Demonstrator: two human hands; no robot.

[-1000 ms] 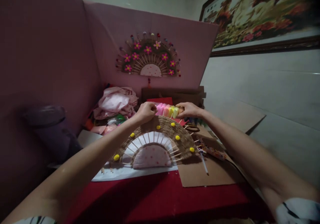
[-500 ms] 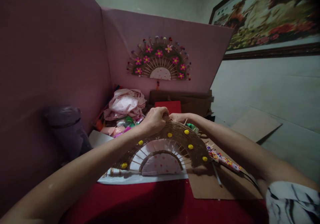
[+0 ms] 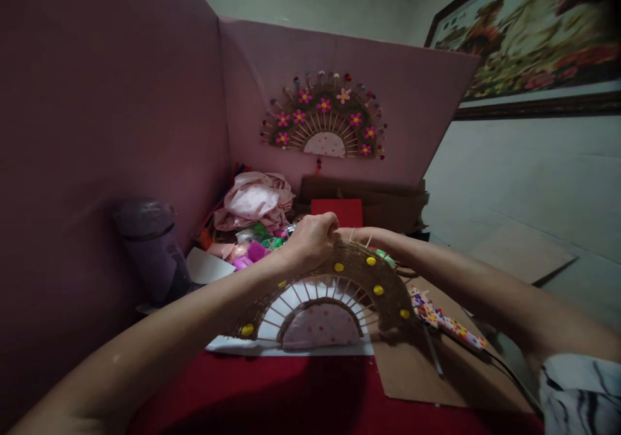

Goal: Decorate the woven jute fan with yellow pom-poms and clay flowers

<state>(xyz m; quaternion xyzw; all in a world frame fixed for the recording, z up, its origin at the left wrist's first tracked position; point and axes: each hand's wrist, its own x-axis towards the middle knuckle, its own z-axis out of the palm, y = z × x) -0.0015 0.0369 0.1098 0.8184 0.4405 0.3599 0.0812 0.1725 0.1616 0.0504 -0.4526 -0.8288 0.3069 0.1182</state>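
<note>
A half-round fan of brown twine woven over thin sticks stands tilted up in front of me. Yellow dots are spaced along its band, and its inner half-circle is pale pink dotted cloth. My left hand is closed at the fan's top edge, thumb and forefinger pinched together; the fingertips are partly hidden. Just right of it, my right hand reaches behind the same edge, close to two protruding sticks. Its fingers are mostly out of sight behind the left hand and the fan.
White paper and a cardboard sheet lie on the red tabletop. A colourful patterned glue gun rests on the cardboard, its cable trailing right. Behind are crumpled pink cloth, a purple bottle and a finished flowered fan.
The whole view has shifted, so everything sits further right in the picture. Both hands stay together at the fan's top edge, with only slight finger movement.
</note>
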